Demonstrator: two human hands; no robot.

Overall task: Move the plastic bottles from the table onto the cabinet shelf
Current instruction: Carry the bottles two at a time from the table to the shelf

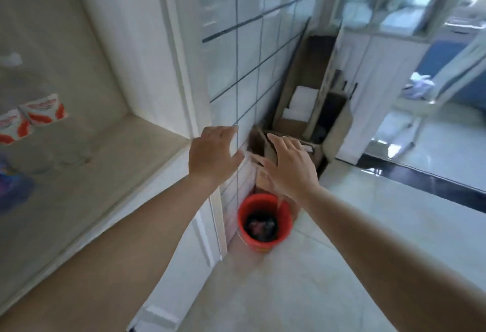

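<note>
Clear plastic bottles [39,121] with red-and-white labels stand on the cabinet shelf [126,147] at far left, blurred and partly cut by the frame edge; count unclear. Your left hand [213,155] and right hand [286,168] are both spread open and empty, out past the shelf's right edge, in front of the tiled wall [236,55]. You look to be between trips: next, turn to the table, which is out of view, and take another bottle. Below the hands, a red bucket [264,222] on the floor; cardboard boxes [292,126] beyond. Bucket contents indistinct.
</note>
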